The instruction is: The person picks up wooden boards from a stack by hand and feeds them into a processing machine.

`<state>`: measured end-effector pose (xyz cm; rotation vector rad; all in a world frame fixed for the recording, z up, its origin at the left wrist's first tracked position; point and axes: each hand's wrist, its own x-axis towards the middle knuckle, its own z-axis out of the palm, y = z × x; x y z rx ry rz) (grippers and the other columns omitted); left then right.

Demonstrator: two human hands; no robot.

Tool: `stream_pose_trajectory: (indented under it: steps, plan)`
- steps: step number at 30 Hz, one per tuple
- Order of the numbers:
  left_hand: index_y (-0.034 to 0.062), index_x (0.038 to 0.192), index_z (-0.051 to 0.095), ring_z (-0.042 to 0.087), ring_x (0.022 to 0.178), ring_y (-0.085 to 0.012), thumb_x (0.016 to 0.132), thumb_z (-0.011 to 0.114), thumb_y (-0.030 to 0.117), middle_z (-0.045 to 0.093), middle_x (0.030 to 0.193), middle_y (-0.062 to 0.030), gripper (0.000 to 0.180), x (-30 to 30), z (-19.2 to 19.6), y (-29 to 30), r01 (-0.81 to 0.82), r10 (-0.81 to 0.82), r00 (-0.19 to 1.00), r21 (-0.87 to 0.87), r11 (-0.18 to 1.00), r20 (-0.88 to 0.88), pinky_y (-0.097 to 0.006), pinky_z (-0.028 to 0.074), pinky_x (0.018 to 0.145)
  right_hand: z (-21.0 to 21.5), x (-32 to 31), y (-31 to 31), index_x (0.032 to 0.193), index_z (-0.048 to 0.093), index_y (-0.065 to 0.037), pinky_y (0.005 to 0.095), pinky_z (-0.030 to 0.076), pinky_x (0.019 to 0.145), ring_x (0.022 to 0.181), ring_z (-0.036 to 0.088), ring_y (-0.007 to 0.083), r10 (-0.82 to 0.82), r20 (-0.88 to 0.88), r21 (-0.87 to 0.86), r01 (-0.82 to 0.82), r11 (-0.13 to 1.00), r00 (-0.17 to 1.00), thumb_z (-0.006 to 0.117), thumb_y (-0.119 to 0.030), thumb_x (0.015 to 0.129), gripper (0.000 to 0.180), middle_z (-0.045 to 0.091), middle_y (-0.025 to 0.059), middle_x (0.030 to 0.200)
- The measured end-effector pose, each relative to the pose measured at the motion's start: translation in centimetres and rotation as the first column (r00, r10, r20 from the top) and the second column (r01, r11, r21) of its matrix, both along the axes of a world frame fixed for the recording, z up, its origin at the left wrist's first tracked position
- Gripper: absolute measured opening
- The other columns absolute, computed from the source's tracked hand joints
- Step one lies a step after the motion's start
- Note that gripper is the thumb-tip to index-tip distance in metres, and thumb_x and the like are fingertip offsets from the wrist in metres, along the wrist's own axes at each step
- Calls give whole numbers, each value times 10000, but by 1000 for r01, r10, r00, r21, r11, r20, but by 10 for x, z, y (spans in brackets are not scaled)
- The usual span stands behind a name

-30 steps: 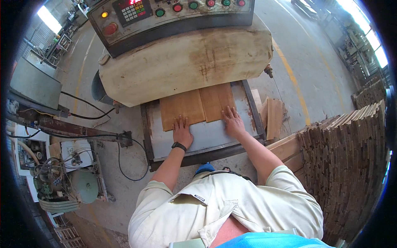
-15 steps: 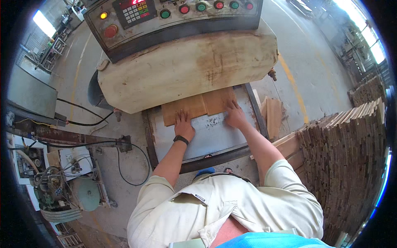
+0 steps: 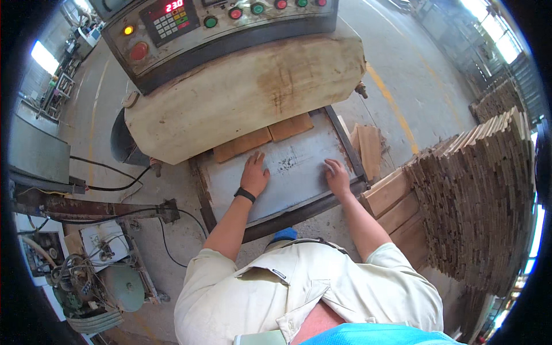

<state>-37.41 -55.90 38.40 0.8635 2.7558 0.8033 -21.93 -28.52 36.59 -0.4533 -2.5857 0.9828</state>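
Two wooden boards (image 3: 244, 145) lie side by side on the metal feed table (image 3: 287, 187), their far ends hidden under the machine's cream hood (image 3: 247, 95). Just short of the left board's near edge is my left hand (image 3: 255, 174), fingers stretched and holding nothing. My right hand (image 3: 337, 177) hovers at or rests on the right side of the table, apart from the right board (image 3: 291, 126); its fingers are spread and slightly bent, with nothing in them.
Above the hood is a control panel (image 3: 224, 29) with buttons and a lit display. A tall stack of boards (image 3: 471, 190) stands at my right, with loose boards (image 3: 397, 207) beside it. Cables (image 3: 115, 188) and a small machine (image 3: 98, 270) are on the left.
Both boards have slid farther under the hood, leaving less of them showing. My hands have come off them; the right has shifted back and right. The whole view has also shifted.
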Motion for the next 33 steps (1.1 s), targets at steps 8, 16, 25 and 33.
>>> stream_pose_trajectory:
  steps: [8, 16, 25, 33]
  plan:
    - [23, 1285, 493, 529, 1119, -365, 800, 589, 128, 565, 1208, -214, 505, 97, 8, 47, 239, -259, 956, 150, 960, 138, -409, 425, 983, -44, 203, 22, 1061, 646, -37, 326, 497, 808, 911, 644, 256, -489, 16, -94, 488, 868, 872, 576, -78, 840, 236, 662, 117, 976]
    - [31, 1279, 503, 578, 1032, -351, 811, 622, 142, 601, 1125, -186, 495, 237, 13, 121, 638, -647, 757, 112, 762, 92, -409, 471, 899, -171, 524, -66, 1129, 633, -15, 314, 511, 690, 790, 652, 195, -502, 667, -309, 817, 486, 551, 640, -148, 789, 365, 684, 129, 911]
    - [66, 1319, 472, 559, 1065, -387, 821, 610, 158, 570, 1180, -234, 526, 433, 20, 180, 896, -894, 404, 116, 429, 194, -423, 469, 912, -242, 784, -280, 810, 701, -15, 385, 494, 520, 525, 613, 241, -461, 794, -261, 907, 330, 397, 627, -160, 744, 176, 638, 146, 637]
    - [66, 1328, 461, 557, 1066, -397, 822, 606, 167, 569, 1173, -251, 536, 519, 9, 213, 981, -966, 143, 96, 166, 215, -427, 466, 912, -232, 789, -306, 770, 694, -10, 385, 492, 522, 542, 617, 241, -447, 849, -250, 959, 130, 282, 619, -175, 745, 183, 640, 151, 649]
